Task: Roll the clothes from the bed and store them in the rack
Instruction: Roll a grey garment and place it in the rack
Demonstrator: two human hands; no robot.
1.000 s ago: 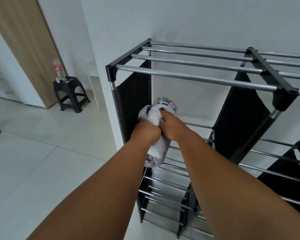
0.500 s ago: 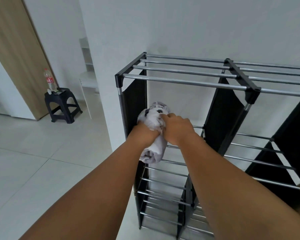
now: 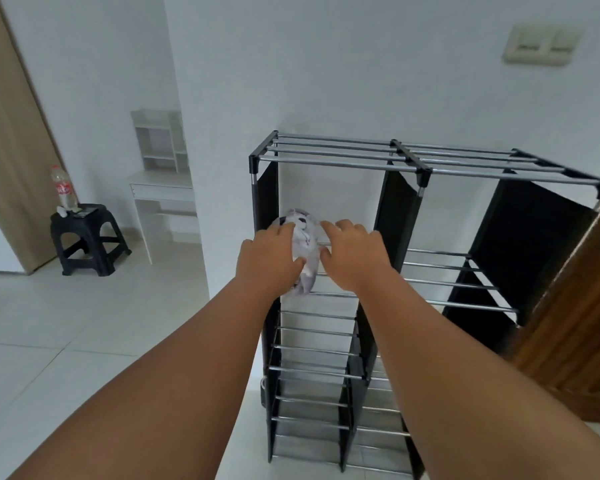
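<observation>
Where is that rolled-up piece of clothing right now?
The rolled cloth lies on a shelf in the rack's left column, against its black left side panel, between the left hand and right hand.

A second ago I had both hands clenched tight around the rolled garment (image 3: 303, 252), holding it clear of the bars. Now it lies on the second-tier bars of the rack (image 3: 333, 160), in the left-most compartment, close to the black side panel. My left hand (image 3: 269, 259) has opened, fingers spread flat against the roll's left side, and my right hand (image 3: 355, 256) has loosened too, fingers splayed just beside its right edge. My view has pulled back and lifted: the whole rack top now shows, a wall switch (image 3: 541, 45) has come into sight, and a white desk (image 3: 161, 183) appears beyond the stool (image 3: 87, 237).
</observation>
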